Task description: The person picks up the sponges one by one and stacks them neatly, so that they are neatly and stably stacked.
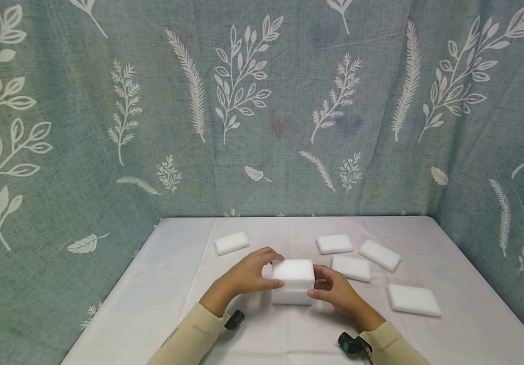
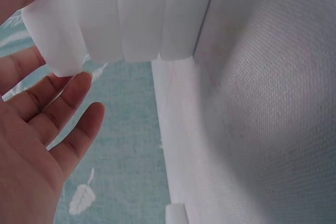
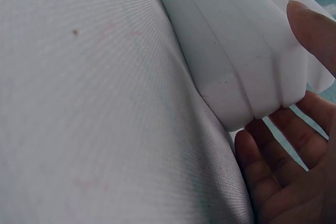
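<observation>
A stack of several white sponges [image 1: 291, 297] stands on the table in the head view, laid flat one on another. My left hand [image 1: 250, 274] pinches the top sponge [image 1: 293, 271] by its left end, thumb in front and fingers behind. In the left wrist view that top sponge [image 2: 52, 30] leans a little out of line with the layers under it. At the stack's right end, my right hand [image 1: 337, 291] holds the layers below, its thumb [image 3: 307, 27] along the front and its fingertips behind, as the right wrist view shows.
Loose white sponges lie about the white-covered table [image 1: 166, 299]: one at the back left [image 1: 232, 243], one at the right [image 1: 413, 300], and several, including a tilted one [image 1: 379, 254], behind the right hand. Patterned cloth [image 1: 285, 177] surrounds the table at the back and sides.
</observation>
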The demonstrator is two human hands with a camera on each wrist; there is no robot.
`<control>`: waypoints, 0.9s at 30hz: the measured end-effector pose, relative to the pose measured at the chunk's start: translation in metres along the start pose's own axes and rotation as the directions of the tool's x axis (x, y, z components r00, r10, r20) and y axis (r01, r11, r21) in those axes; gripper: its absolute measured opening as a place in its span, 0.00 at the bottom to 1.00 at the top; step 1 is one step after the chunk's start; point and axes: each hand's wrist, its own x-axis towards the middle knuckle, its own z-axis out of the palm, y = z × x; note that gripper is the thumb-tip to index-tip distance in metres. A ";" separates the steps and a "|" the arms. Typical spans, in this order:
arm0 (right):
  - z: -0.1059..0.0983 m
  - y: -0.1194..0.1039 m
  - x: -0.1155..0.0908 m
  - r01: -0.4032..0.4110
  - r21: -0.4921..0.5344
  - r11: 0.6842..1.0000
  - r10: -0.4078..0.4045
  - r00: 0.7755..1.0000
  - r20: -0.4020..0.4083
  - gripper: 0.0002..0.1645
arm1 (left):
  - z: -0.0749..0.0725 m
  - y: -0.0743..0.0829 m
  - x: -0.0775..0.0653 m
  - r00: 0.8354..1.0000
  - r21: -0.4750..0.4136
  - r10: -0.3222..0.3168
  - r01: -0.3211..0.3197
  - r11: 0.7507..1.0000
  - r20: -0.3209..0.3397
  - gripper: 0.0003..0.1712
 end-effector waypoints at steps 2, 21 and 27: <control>0.000 0.000 0.000 -0.001 0.000 1.000 0.001 1.000 0.001 0.37 | 0.000 0.001 0.000 1.000 -0.003 0.002 -0.002 1.000 0.002 0.32; 0.000 0.005 0.000 0.015 0.012 1.000 -0.015 1.000 -0.001 0.38 | 0.002 0.006 -0.002 1.000 0.010 -0.014 0.014 1.000 0.021 0.32; -0.001 0.008 0.001 0.033 0.013 0.999 -0.033 0.999 0.002 0.37 | 0.002 0.007 -0.003 1.000 0.012 0.001 -0.001 1.000 0.021 0.31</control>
